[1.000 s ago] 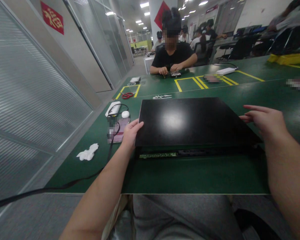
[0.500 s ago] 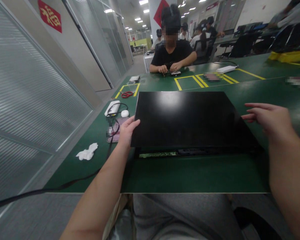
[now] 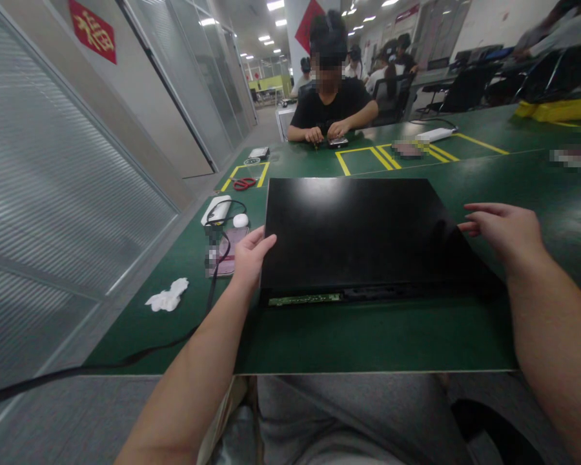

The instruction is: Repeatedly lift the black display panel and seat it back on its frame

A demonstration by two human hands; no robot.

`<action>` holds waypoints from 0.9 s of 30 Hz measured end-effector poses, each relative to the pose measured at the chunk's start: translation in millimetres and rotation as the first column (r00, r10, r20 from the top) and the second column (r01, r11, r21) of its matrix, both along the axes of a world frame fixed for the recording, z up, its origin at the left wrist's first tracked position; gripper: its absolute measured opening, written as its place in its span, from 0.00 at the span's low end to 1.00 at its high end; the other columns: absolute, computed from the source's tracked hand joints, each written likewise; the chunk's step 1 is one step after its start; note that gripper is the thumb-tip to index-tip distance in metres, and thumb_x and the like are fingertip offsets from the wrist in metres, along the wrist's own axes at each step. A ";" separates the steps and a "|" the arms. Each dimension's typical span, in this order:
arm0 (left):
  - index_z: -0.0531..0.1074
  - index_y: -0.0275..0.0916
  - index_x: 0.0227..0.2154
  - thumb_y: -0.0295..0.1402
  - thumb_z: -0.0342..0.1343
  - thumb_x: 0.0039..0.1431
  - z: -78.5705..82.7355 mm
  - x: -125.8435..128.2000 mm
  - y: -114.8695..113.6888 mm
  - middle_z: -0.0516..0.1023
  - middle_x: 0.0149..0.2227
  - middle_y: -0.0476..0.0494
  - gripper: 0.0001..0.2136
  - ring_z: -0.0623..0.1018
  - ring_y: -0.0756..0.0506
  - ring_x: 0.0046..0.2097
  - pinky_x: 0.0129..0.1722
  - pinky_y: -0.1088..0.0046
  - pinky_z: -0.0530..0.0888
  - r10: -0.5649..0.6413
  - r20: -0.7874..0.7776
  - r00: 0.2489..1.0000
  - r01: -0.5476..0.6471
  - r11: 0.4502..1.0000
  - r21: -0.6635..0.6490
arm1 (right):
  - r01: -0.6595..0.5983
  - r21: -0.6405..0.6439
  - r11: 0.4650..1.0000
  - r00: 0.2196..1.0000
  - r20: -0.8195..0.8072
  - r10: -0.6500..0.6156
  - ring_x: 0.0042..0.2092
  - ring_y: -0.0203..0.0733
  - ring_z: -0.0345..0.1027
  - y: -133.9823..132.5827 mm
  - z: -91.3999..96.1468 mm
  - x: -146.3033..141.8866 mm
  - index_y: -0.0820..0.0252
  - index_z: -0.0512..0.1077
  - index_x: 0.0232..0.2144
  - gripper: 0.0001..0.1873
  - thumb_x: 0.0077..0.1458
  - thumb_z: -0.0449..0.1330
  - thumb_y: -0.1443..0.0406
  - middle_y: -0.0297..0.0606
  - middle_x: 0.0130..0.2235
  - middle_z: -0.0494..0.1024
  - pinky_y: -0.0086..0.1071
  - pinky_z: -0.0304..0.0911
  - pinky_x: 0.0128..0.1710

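Green counter [image 3: 368,345] across the lower frame; black panel [image 3: 358,236] above it, mid-frame.
Right hand [image 3: 506,234], right of frame: we see its fingers extended at the panel's right edge but cannot tell whether it touches or grips. Left hand [image 3: 249,255], left of centre, grips the left edge, thumb on top. We note a green circuit strip [image 3: 305,299] showing along the panel's near edge, crumpled white tissue [image 3: 168,296] at left, and a small round white object [image 3: 241,221] upper left of centre.

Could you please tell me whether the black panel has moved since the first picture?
Yes, the black panel has: its far edge now sits higher in view, judged against the red scissors.
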State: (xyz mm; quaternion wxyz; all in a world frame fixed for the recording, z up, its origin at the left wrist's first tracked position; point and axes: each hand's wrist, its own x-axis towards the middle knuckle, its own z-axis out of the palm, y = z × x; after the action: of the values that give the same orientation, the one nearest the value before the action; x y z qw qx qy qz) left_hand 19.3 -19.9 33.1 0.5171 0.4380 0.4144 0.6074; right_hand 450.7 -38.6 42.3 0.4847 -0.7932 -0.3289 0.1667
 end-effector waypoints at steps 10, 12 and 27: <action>0.81 0.37 0.36 0.37 0.75 0.33 1.5 1.9 -1.1 0.85 0.35 0.42 0.22 0.83 0.37 0.42 0.46 0.61 0.79 0.009 -0.002 1.000 -0.009 1.000 -0.021 | -0.013 -0.041 0.999 0.999 0.040 0.015 0.27 0.35 0.73 5.0 -11.9 7.1 0.58 0.81 0.43 0.21 0.44 0.60 0.71 0.37 0.25 0.78 0.25 0.65 0.26; 0.81 0.37 0.37 0.37 0.74 0.33 1.7 1.5 -1.2 0.85 0.35 0.41 0.22 0.83 0.37 0.42 0.45 0.61 0.79 0.011 -0.008 1.000 -0.011 1.000 -0.018 | -0.017 -0.038 0.999 0.999 0.031 0.018 0.28 0.35 0.73 6.0 -13.9 8.5 0.58 0.81 0.43 0.22 0.44 0.60 0.71 0.38 0.26 0.78 0.25 0.65 0.27; 0.79 0.36 0.33 0.36 0.71 0.34 4.4 0.7 -1.8 0.83 0.28 0.45 0.19 0.82 0.41 0.34 0.38 0.67 0.77 0.009 -0.092 0.996 -0.015 0.998 -0.059 | -0.041 -0.092 0.995 0.994 0.102 0.050 0.28 0.40 0.74 10.1 -20.5 16.5 0.57 0.81 0.45 0.20 0.50 0.60 0.60 0.39 0.26 0.79 0.33 0.68 0.34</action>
State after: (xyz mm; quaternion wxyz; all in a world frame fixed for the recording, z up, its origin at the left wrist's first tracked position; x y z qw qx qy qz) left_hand 20.0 -21.7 37.6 0.5067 0.4473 0.4586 0.5770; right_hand 467.2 -28.5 21.8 0.4269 -0.8140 -0.3638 0.1507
